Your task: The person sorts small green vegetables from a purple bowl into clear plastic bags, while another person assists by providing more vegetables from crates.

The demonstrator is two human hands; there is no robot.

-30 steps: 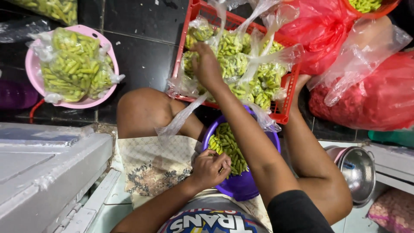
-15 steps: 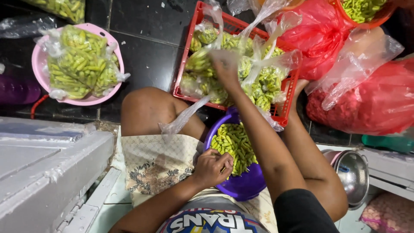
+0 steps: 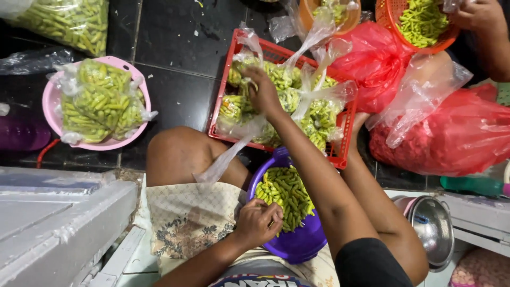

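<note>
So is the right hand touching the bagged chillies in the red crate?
Touching. The head view shows the right hand pressed down on a clear bag of green chillies inside the red crate.

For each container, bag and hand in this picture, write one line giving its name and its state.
Red crate: packed with clear bags of green chillies.
Purple bowl: holds loose green chillies.
Pink basin: carries filled bags.
Orange basket: filled with chillies.
Red bags: full, closed.
Metal bowl: looks empty.
Right hand: reaching into the crate.
Left hand: curled at the purple bowl's rim.
</note>
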